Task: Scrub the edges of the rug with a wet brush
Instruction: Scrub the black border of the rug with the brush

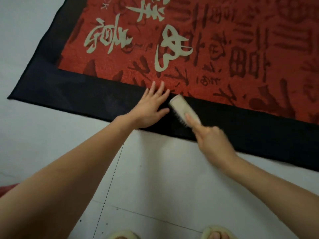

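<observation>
Rug [198,49], red with pale characters and a wide black border, fills upper frame, lying flat on pale tiled floor [155,178]. Left hand [150,107], centre frame, presses flat on border, fingers straight and spread, tips reaching the red field. Right hand [212,140], centre right, fingers clamped round the handle of the brush [184,109], index laid along its back; bristles down on black border just beside left hand. Brush blurred, wetness can't tell. Slippered feet at bottom edge. Risks: stroke could hit left fingers since they're close; border may bunch if left hand lifts; wet tiles slippery.
</observation>
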`<state>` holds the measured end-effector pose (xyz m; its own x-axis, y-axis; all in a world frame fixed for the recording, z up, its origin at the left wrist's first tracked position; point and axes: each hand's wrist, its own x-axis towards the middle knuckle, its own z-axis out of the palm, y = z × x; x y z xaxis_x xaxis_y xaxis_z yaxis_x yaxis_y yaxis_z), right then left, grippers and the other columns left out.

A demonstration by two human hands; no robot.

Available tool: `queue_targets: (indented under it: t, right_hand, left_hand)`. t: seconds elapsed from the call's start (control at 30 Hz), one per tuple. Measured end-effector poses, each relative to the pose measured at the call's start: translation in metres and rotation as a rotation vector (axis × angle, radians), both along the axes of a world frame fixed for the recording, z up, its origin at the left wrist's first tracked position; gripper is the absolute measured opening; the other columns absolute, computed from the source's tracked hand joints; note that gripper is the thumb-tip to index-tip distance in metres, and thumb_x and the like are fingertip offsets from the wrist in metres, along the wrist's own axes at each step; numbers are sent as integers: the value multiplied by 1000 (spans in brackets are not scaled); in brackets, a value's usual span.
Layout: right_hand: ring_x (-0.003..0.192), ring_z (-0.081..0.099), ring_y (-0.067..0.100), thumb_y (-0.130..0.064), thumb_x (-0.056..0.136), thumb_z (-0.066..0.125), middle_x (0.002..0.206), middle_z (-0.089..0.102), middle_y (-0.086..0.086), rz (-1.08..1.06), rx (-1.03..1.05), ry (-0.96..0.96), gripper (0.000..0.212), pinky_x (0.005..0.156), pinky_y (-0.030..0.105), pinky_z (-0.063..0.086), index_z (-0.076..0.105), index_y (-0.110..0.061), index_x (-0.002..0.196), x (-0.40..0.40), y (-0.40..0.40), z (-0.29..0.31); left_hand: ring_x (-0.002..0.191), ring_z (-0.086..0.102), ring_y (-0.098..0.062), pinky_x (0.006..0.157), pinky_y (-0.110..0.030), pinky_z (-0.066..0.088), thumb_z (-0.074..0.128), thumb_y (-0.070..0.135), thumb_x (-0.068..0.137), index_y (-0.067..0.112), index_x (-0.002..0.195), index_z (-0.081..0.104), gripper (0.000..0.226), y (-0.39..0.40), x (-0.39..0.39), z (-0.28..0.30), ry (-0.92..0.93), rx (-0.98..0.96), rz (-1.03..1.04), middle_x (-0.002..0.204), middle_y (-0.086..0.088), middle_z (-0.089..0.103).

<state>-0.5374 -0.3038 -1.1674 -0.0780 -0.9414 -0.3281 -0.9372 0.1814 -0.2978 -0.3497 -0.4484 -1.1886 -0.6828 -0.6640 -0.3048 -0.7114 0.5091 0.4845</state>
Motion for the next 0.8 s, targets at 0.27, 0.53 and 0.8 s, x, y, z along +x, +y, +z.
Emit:
queue_targets:
  t: [0.27,0.53,0.8]
  right_hand:
    - [91,61,43,-23,101,39,102,65,24,-124,21,27,58,78,46,48,16,-49,148,-24,-3,8]
    - [88,61,45,-22,100,43,98,64,27,-176,-9,39,60,78,49,50,18,-48,148,-40,1,6]
    - [89,62,46,-27,99,46,103,66,29,-149,-40,-95,58,80,48,51,18,-56,140,-41,10,0]
  left_hand:
    - [143,-34,-20,117,-44,-20,60,78,72,16,153,-22,131,22,-23,-3,-200,54,-61,157,0,-33]
    - [144,-32,-23,117,-52,-17,67,69,74,20,153,-22,129,27,-32,0,-242,83,4,158,3,-32]
    - [145,-30,-24,117,-52,-16,74,62,73,20,153,-22,131,23,-34,9,-256,101,-9,158,3,-31]
